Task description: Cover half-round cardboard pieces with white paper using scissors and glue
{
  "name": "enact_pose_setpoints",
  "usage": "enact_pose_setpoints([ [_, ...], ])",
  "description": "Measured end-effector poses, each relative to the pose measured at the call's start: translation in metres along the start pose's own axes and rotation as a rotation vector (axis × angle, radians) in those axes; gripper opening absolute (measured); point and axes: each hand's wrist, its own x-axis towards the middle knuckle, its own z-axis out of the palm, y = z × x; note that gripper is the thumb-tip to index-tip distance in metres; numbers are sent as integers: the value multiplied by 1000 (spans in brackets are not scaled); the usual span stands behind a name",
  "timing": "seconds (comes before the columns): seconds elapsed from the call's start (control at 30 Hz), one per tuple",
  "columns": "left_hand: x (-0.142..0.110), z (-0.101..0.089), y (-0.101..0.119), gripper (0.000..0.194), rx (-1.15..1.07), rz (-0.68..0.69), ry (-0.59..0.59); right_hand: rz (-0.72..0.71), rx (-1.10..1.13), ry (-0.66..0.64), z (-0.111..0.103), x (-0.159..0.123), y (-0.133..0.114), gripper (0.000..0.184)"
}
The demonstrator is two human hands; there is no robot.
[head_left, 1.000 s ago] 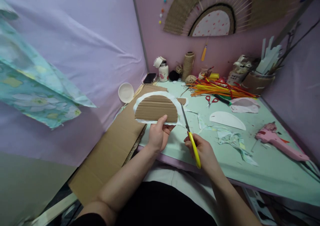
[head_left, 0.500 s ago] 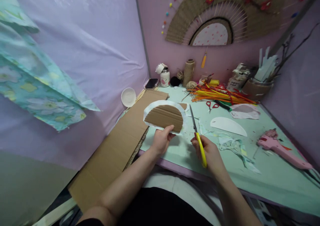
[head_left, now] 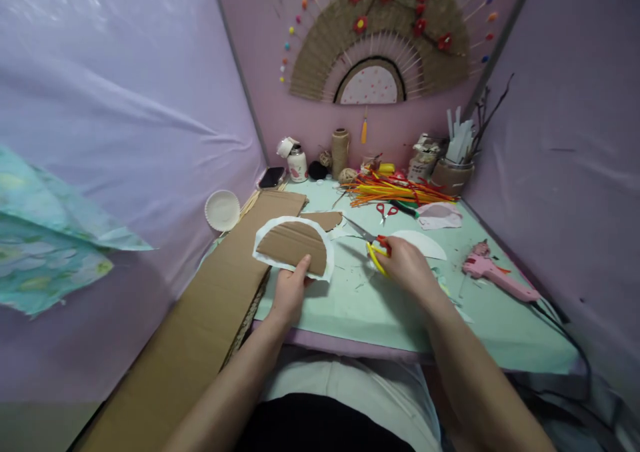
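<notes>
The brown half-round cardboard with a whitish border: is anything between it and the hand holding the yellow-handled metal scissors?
Nothing visible blocks the way between the right hand and that brown half-round cardboard in the left hand. Only the right hand's yellow-handled metal scissors reach into the gap, above the pale green tabletop.

A phone [head_left: 271, 178] lies beside a white bottle [head_left: 298, 167].

Compared with a second earlier, the right hand [head_left: 406, 263] lies farther from the left hand [head_left: 291, 289], its back turned upward, and now hides much of the fabric scraps [head_left: 442, 281] and part of the white half-disc [head_left: 426, 244] just beyond it. Its scissors [head_left: 369, 239] slant toward the left. Beyond the left hand, more of a brown cardboard piece [head_left: 326, 221] shows past the backed cardboard semicircle [head_left: 293, 242].
</notes>
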Motion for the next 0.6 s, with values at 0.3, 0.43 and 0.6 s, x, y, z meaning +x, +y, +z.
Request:
enact_pose_setpoints([
  [0.3,-4,8,7,30,-127,-55,40,132,-233,-141,-31,94,63,34],
  [0.43,1,9,17,29,-187,-26,73,93,-267,-188,-25,117,67,34],
  [0.6,6,7,27,32,-215,0,80,71,-284,-194,-22,125,60,31],
])
